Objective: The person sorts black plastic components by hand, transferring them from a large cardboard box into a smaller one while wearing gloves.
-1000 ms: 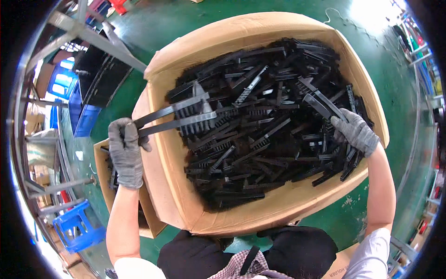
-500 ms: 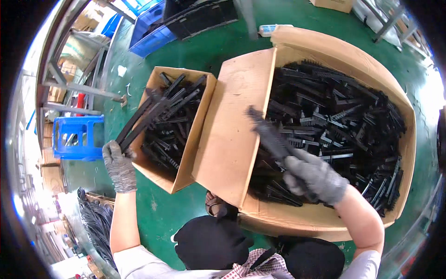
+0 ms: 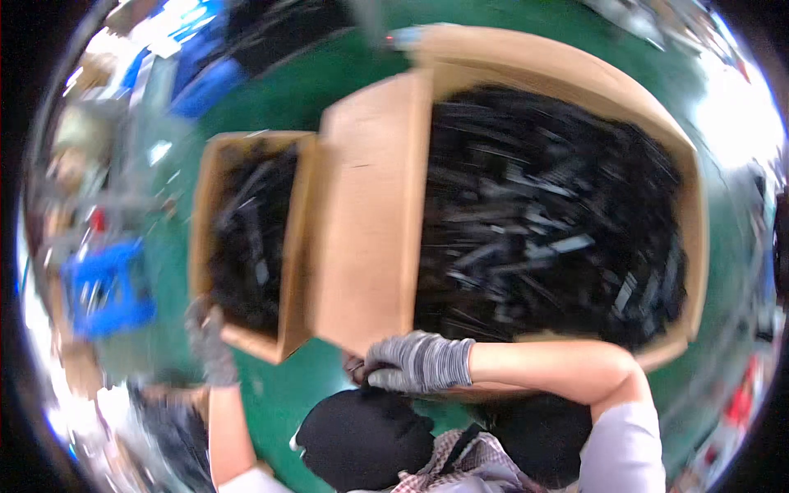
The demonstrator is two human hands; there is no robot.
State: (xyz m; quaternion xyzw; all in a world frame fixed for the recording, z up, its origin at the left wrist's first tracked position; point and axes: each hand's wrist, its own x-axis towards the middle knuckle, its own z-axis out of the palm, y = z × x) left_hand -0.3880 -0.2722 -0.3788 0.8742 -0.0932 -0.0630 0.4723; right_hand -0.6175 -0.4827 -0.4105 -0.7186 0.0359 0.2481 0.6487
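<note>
My left hand [image 3: 212, 345], in a grey knitted glove, is beside the near left corner of the small cardboard box [image 3: 297, 246]. Motion smears its fingers, and no strip shows clearly in it. Above my knee, my gloved right hand [image 3: 415, 361] is bent in toward my body with curled fingers; whatever they hold is lost against the dark cloth. Black plastic strips [image 3: 255, 222] fill much of the small box. A deep heap of black toothed pieces [image 3: 551, 222] lies in the large cardboard box [image 3: 694, 238] on the right.
The large box's flap [image 3: 366, 214] stands out toward the small box. A blue plastic stool [image 3: 107, 287] is at the left, and blue [image 3: 205, 86] and black crates [image 3: 288, 33] stand at the back. Green floor [image 3: 329, 94] shows between them.
My right hand has swung from over the large box to my knee; the toothed strip it held no longer shows. The two strips in my left hand are gone from sight. The view has shifted.
</note>
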